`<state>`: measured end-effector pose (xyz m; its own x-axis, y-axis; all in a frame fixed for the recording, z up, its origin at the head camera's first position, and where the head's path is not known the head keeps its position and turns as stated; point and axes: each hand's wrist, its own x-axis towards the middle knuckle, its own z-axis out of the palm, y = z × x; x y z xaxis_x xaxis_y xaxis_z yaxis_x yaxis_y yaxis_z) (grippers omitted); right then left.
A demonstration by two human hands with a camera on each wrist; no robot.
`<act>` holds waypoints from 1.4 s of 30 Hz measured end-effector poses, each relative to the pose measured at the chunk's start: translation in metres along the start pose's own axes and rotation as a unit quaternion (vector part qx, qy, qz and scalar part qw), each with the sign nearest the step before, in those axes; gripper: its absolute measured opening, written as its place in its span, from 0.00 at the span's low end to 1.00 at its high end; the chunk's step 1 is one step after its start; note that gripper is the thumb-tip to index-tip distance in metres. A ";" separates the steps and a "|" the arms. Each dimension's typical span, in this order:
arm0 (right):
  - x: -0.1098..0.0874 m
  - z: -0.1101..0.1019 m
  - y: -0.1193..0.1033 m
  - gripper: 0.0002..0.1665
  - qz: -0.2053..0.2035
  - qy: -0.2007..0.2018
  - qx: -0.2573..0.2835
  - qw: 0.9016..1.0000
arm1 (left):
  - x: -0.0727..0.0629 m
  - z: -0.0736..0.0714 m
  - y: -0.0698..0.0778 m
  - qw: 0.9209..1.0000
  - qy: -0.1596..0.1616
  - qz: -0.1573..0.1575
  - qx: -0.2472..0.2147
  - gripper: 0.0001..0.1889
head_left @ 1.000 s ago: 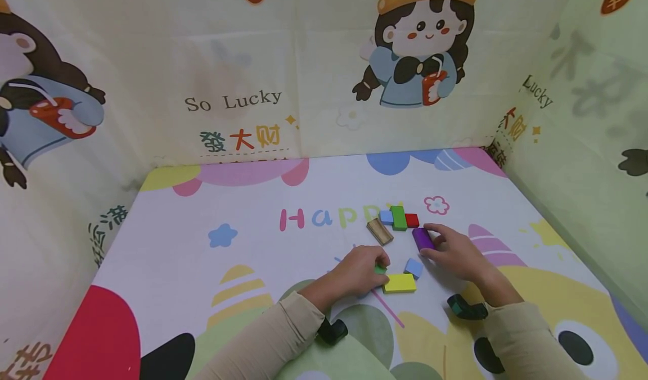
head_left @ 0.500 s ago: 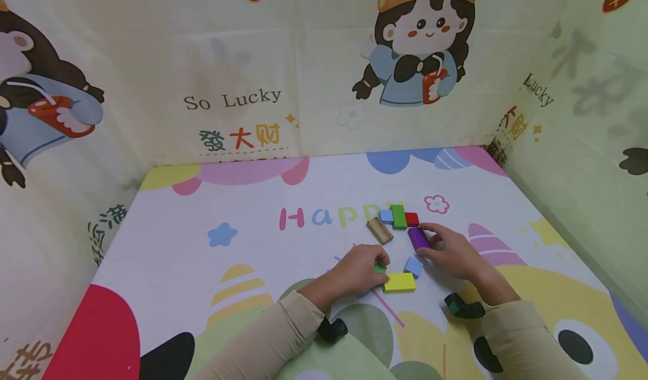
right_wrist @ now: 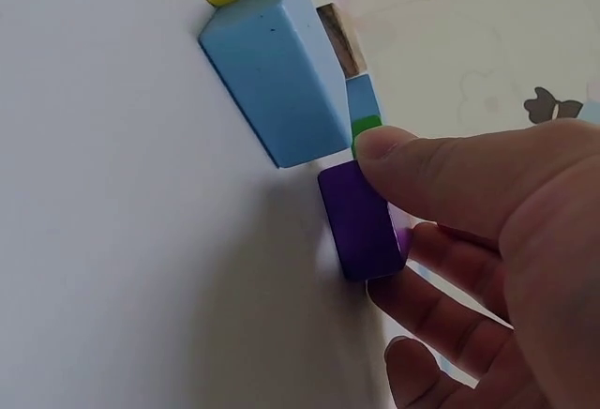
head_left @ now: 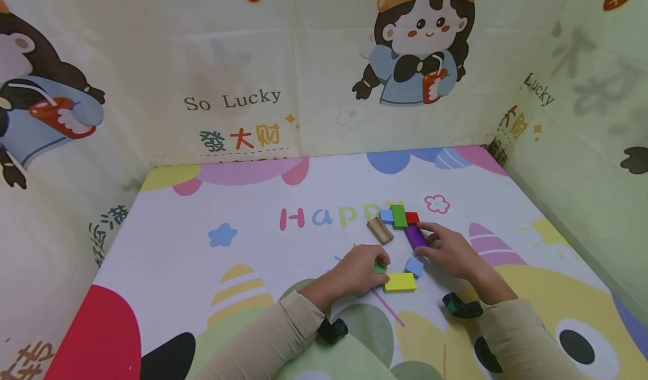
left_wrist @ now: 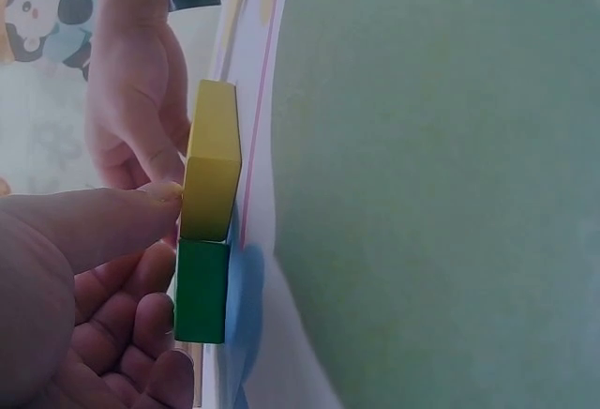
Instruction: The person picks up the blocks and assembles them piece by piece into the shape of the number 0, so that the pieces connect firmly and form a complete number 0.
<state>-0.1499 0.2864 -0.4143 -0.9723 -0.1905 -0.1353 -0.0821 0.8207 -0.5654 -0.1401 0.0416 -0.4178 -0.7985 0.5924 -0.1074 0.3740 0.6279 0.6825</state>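
Observation:
My right hand [head_left: 450,249] pinches a purple block [head_left: 415,238] between thumb and fingers, its far end right at a small red block [head_left: 412,218]. Close below stands a light blue block [head_left: 414,267], near the corner of a yellow block [head_left: 399,283]. My left hand [head_left: 360,270] curls around a green block [left_wrist: 202,292], mostly hidden by the hand in the head view. In the left wrist view its thumb tip touches the yellow block where that meets the green one, with the fingers behind.
At the back, an upright-lying green block [head_left: 398,217] sits between a blue block [head_left: 386,217] and the red one. A brown wooden block [head_left: 379,231] lies slanted to their left. The blocks form a loose ring on a printed tabletop [head_left: 253,200], with printed cloth walls [head_left: 324,59] around it.
My right hand has slid the purple block leftward and slightly away from me, up to the red block. The left hand and the other blocks have stayed in place.

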 end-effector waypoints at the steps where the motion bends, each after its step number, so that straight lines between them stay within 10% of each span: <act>1: 0.000 0.000 -0.001 0.42 0.001 -0.001 0.000 1.000 | 0.000 0.000 0.000 1.000 0.000 0.000 0.000 0.09; 42: 0.021 0.007 -0.016 0.40 0.011 0.001 -0.011 1.000 | 0.000 0.001 0.000 1.000 0.006 0.002 -0.002 0.10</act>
<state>-0.1675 0.2649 -0.4139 -0.9743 -0.1713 -0.1461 -0.0656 0.8366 -0.5439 -0.1397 0.0423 -0.4185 -0.8026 0.5886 -0.0973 0.3746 0.6241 0.6857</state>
